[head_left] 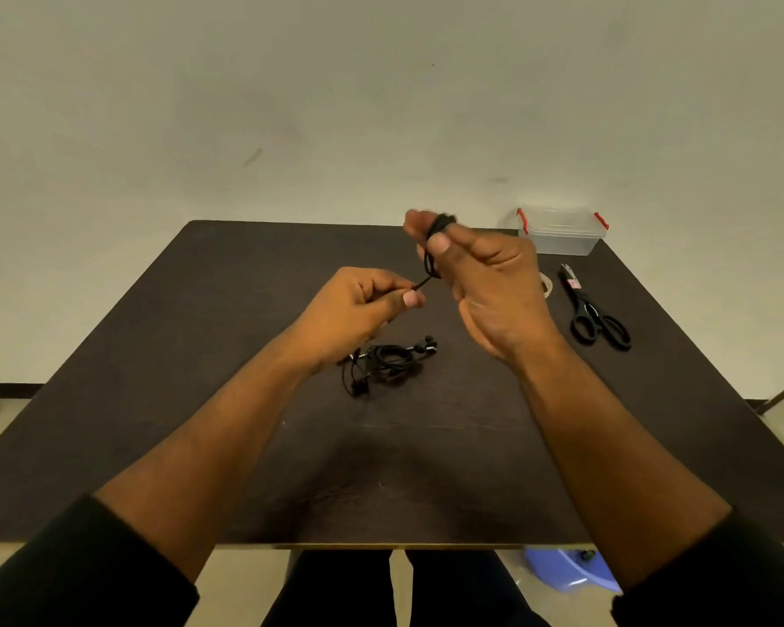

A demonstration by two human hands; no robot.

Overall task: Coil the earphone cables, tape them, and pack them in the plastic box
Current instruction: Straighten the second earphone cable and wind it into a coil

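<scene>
A black earphone cable (433, 260) is wound around the raised fingers of my right hand (489, 282), whose thumb presses the coil. My left hand (363, 305) pinches the cable's loose end just left of it, above the dark table (200, 355). A second black earphone set (383, 364) lies in a loose bundle on the table below my hands. The clear plastic box (560, 233) with red latches stands at the far right corner. A tape roll (546, 285) shows partly behind my right hand.
Black-handled scissors (591, 310) lie on the table right of my right hand, in front of the box. A blue object (566, 570) sits on the floor under the table's near right edge. A pale wall stands behind the table.
</scene>
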